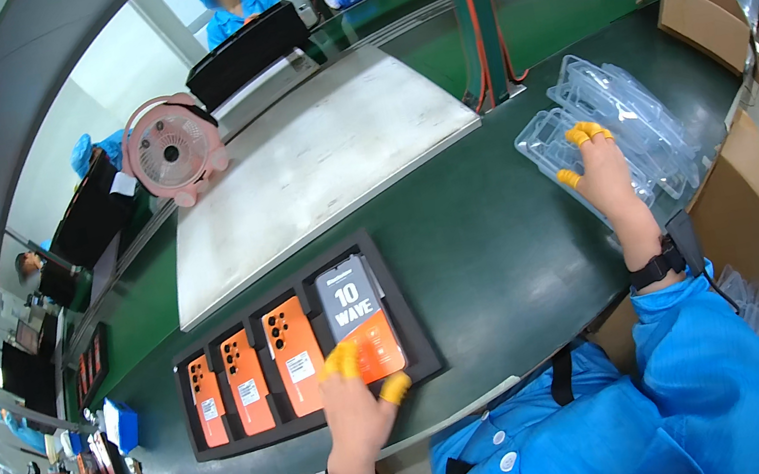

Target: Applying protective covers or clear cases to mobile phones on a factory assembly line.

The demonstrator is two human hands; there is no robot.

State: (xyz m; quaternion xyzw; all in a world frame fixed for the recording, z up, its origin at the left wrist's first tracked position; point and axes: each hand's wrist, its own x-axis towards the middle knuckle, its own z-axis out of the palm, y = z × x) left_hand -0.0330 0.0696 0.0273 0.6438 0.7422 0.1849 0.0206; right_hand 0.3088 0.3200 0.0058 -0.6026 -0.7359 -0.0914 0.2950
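Dark green matte worktop (495,257) with a pale grey-white scuffed slab (306,164) laid on it; black foam slotted tray (418,342) holding three orange flat phones (250,394), each with black lens dots and a small white label. A fourth orange phone (360,318) shows a grey film with white lettering. Yellow rubber cots on the fingers (348,359); clear plastic blister trays (629,127); bright blue fabric sleeves (708,372); pink round fan (171,150); brown cardboard boxes (701,13).

Orange phone (361,321) in black tray (416,327)
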